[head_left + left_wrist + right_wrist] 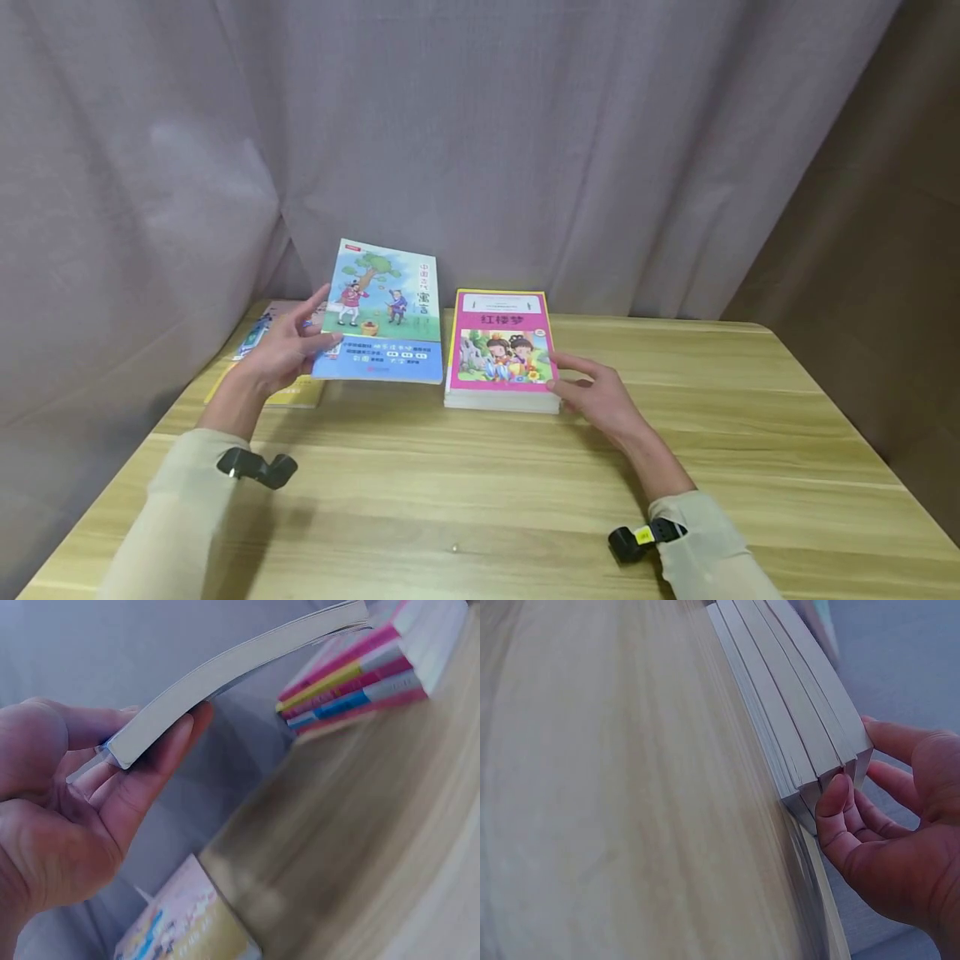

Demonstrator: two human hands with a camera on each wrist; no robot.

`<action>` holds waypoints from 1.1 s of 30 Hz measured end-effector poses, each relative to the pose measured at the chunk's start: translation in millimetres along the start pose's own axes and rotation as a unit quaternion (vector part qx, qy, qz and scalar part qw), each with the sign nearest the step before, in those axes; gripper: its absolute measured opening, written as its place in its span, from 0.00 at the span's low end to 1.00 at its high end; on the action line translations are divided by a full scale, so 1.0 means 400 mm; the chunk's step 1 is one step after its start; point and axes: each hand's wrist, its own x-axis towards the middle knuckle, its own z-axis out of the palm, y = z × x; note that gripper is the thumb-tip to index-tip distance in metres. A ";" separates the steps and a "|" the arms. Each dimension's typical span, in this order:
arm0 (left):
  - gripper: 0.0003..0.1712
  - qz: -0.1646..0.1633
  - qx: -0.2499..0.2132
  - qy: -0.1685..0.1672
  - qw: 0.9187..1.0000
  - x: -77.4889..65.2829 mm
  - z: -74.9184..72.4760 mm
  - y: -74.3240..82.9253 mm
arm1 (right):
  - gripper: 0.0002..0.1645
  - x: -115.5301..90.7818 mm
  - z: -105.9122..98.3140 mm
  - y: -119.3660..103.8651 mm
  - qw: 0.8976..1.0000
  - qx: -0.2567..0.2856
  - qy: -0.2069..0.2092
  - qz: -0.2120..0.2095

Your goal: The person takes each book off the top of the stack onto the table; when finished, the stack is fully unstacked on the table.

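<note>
Head view, 中国古代寓言 book [386,308] in left hand [283,350], 红楼梦 book [501,342]

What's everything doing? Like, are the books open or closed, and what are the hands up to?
Blue-and-green book: closed, lifted above the table.
Book stack: closed books piled up, pink cover on top, edges a bit uneven.
Yellow-and-pink book: closed, lying at the left.
Left hand: holds the blue-and-green book.
Right hand: touches the stack's near right corner.
Curtain: hanging, creased.
</note>
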 end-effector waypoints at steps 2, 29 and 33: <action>0.53 -0.010 0.015 -0.002 1.000 0.003 -0.008 -0.017 | 0.35 0.001 -0.001 0.000 1.000 0.003 0.002 0.005; 0.48 -0.122 0.225 0.001 0.967 0.075 0.010 -0.113 | 0.34 -0.003 0.002 -0.007 1.000 0.019 0.008 -0.001; 0.47 -0.121 0.242 0.008 0.963 0.079 0.014 -0.112 | 0.33 -0.003 0.005 -0.006 1.000 0.012 0.017 0.005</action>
